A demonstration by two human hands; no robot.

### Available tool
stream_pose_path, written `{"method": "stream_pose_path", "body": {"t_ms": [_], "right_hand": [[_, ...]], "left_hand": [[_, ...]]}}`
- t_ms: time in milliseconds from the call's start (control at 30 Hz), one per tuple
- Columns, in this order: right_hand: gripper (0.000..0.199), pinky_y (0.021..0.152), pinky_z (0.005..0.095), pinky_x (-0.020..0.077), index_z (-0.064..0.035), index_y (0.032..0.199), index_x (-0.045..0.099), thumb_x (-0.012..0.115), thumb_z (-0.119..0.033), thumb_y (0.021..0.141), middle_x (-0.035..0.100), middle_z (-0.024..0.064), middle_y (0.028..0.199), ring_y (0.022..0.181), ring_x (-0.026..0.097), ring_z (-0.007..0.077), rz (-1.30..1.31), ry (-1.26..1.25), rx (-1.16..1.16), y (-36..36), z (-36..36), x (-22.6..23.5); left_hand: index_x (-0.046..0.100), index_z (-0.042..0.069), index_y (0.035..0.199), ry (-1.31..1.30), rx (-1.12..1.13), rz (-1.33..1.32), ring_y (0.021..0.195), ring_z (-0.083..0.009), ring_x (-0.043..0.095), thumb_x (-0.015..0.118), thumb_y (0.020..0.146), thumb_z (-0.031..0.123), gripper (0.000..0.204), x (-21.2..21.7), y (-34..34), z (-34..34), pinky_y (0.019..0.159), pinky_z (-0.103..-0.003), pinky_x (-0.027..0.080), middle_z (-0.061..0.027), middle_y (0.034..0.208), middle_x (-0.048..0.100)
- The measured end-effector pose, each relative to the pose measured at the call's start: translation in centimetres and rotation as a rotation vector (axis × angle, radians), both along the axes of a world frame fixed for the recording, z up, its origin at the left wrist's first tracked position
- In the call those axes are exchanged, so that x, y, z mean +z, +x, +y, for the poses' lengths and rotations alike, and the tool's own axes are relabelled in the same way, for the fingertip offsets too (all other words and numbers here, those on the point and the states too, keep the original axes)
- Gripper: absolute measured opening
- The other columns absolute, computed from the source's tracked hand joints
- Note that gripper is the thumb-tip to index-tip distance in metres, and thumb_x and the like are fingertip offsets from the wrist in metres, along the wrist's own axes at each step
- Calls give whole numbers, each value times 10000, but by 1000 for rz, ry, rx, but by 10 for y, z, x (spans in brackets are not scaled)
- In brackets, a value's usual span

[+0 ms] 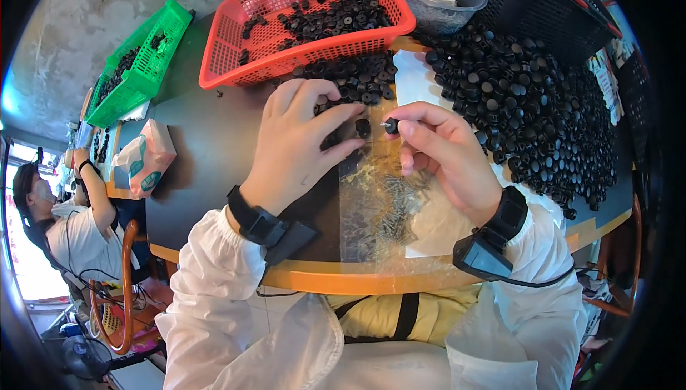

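Observation:
My right hand (pixel 446 151) pinches a small black round knob (pixel 391 126) between thumb and fingertips, with a short metal screw end pointing left out of it. Just left of it, my left hand (pixel 296 140) has its fingers curved and apart. A loose black piece (pixel 363 128) lies in the gap between that hand's thumb and index fingertips; I see no firm grip on it. Beyond the left fingers spreads a heap of black round pieces (pixel 368 79). Nearer me, a pile of metal screws (pixel 395 211) rests on the clear-covered tabletop.
A red basket (pixel 307 51) of black pieces stands at the back. Right lies a large mound of black knobs (pixel 532 111), with a clear tub (pixel 436 15) and black crate (pixel 547 4) behind. Left are a tissue pack (pixel 153 158), a green basket (pixel 146 76) and a seated person (pixel 78 233).

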State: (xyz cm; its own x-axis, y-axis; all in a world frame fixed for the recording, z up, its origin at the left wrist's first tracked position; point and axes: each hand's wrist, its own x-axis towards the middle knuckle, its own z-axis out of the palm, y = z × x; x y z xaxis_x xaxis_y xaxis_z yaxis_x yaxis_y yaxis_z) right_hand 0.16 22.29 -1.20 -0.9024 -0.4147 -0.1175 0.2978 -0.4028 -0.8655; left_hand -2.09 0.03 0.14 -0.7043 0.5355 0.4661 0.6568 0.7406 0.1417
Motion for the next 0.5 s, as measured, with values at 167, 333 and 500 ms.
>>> {"method": "stream_pose_path", "body": {"t_ms": [167, 333, 500], "right_hand": [[226, 679, 224, 510, -18, 1128, 629, 620, -142, 940, 622, 27, 925, 729, 571, 68, 76, 81, -38, 0, 2, 0], [193, 687, 226, 526, -10, 1082, 655, 656, -74, 900, 650, 33, 971, 774, 607, 72, 254, 172, -166, 1, -4, -3], [196, 737, 228, 547, -6, 1053, 681, 686, -46, 861, 685, 50, 1050, 872, 649, 88, 388, 396, -219, 7, -9, -3]], "left_hand": [[702, 126, 945, -25, -139, 147, 962, -279, 557, 778, 674, 149, 283, -11, -19, 7, 855, -396, 452, -19, 988, 600], [671, 33, 982, 698, -20, -576, 968, -156, 627, 762, 750, 11, 250, -8, 4, 18, 818, -294, 512, -47, 956, 672], [647, 1, 1146, 663, -248, -504, 959, -159, 629, 713, 793, -53, 363, -10, 4, 11, 814, -279, 524, -92, 1089, 636]]}}
